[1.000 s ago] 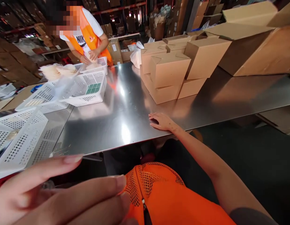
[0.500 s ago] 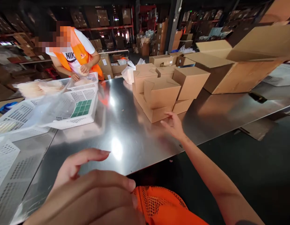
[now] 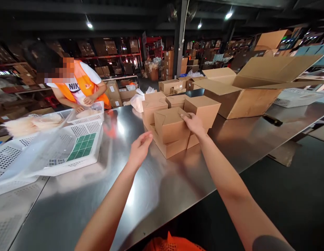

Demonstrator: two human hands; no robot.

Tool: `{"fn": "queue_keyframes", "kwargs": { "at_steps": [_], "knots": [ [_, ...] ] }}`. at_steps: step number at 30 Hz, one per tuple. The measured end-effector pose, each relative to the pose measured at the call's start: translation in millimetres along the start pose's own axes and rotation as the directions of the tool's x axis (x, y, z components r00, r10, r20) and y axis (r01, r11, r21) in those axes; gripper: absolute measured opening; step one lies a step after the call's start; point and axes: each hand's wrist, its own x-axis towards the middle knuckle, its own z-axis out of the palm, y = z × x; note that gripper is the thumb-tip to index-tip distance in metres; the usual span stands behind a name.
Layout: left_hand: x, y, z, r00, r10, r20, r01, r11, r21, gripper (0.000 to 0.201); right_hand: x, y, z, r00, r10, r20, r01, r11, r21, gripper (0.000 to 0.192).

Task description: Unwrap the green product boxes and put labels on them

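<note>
Small closed cardboard boxes stand stacked in a group on the metal table. My right hand (image 3: 195,124) is at the right top edge of the front upper cardboard box (image 3: 171,130), its fingers bent over that edge. My left hand (image 3: 139,150) hovers just left of the stack, open, thumb and fingers stretched towards the same box with nothing in them. Below sits a lower cardboard box (image 3: 174,150), and to the right is another upper box (image 3: 207,108).
The metal table (image 3: 120,184) runs left to right. White perforated baskets (image 3: 95,153) stand at the left, one with a green gridded sheet (image 3: 82,146). A co-worker in an orange vest (image 3: 84,78) handles pale items there. A large open carton (image 3: 253,103) stands right.
My left hand has moved forward from close to the camera to beside the boxes. My right hand has risen from the stack's base to the upper box's edge. The view has tilted up.
</note>
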Motion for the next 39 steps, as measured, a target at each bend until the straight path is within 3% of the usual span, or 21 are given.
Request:
{"fn": "queue_keyframes", "kwargs": {
  "at_steps": [2,5,9,11,13,14,16,19,20,22,24,25,26,28,30,34,37,39],
  "knots": [
    [26,-11,11.6,0.997,-0.074,0.02,0.075,0.994,-0.074,0.028,-7,-1,-1,1.0,0.013,0.009,-0.013,1.0,0.01,0.066],
    [43,-20,25.6,0.991,-0.11,0.082,0.12,0.984,-0.13,0.042,-27,2,-9,1.0,0.005,-0.006,-0.005,0.999,0.034,0.06],
    [34,-19,35.9,0.975,-0.161,0.153,0.189,0.964,-0.188,0.054,-75,24,-19,0.991,-0.088,-0.096,0.109,0.965,0.237,0.065],
    [22,-16,34.3,0.968,-0.186,0.166,0.22,0.952,-0.212,0.06,-105,39,-21,0.98,-0.14,-0.144,0.188,0.892,0.41,0.08],
    [10,-16,27.7,0.961,-0.199,0.193,0.242,0.942,-0.232,0.066,-134,53,-18,0.972,-0.178,-0.152,0.228,0.864,0.448,0.099],
    [4,-19,22.5,0.958,-0.185,0.217,0.236,0.942,-0.239,0.069,-149,58,-14,0.967,-0.206,-0.148,0.248,0.883,0.398,0.103],
    [-4,-30,7.2,0.967,-0.116,0.226,0.174,0.951,-0.257,0.071,-178,66,3,0.943,-0.299,-0.149,0.327,0.917,0.229,0.093],
    [-9,-60,-32.5,0.999,-0.019,0.047,0.031,0.961,-0.274,0.068,-220,69,41,0.875,-0.471,-0.11,0.482,0.871,0.101,0.064],
    [-10,-72,-50.6,1.0,-0.023,-0.009,0.02,0.965,-0.26,0.067,-234,69,53,0.855,-0.516,-0.05,0.518,0.847,0.123,0.062],
    [-14,-93,-91.9,0.995,-0.102,-0.016,0.098,0.985,-0.144,0.06,-260,68,74,0.796,-0.583,0.165,0.546,0.808,0.222,0.062],
    [-23,-109,-133.7,0.974,-0.201,-0.106,0.206,0.978,0.038,0.049,-281,67,88,0.71,-0.597,0.375,0.504,0.802,0.322,0.065],
    [-29,-115,-152.0,0.956,-0.231,-0.183,0.251,0.963,0.097,0.045,-288,67,93,0.692,-0.578,0.433,0.464,0.815,0.347,0.068],
    [-37,-120,-167.2,0.936,-0.26,-0.237,0.296,0.946,0.132,0.045,-294,65,97,0.71,-0.538,0.455,0.414,0.841,0.349,0.071],
    [-53,-126,-185.8,0.93,-0.253,-0.267,0.301,0.941,0.157,0.054,-298,58,101,0.796,-0.414,0.441,0.292,0.901,0.319,0.082],
    [-69,-131,-187.7,0.932,-0.259,-0.254,0.296,0.948,0.12,0.068,-295,47,104,0.837,-0.298,0.459,0.158,0.934,0.32,0.097],
    [-81,-141,-165.1,0.926,-0.288,-0.244,0.284,0.957,-0.05,0.079,-287,26,107,0.76,-0.192,0.621,-0.041,0.94,0.34,0.115],
    [-73,-147,-154.5,0.951,-0.19,-0.243,0.164,0.979,-0.123,0.078,-291,31,114,0.771,-0.19,0.608,-0.049,0.934,0.354,0.118],
    [-67,-150,-154.5,0.975,-0.111,-0.192,0.085,0.986,-0.143,0.074,-298,44,122,0.775,-0.244,0.583,0.011,0.928,0.373,0.124]
  ]
}}
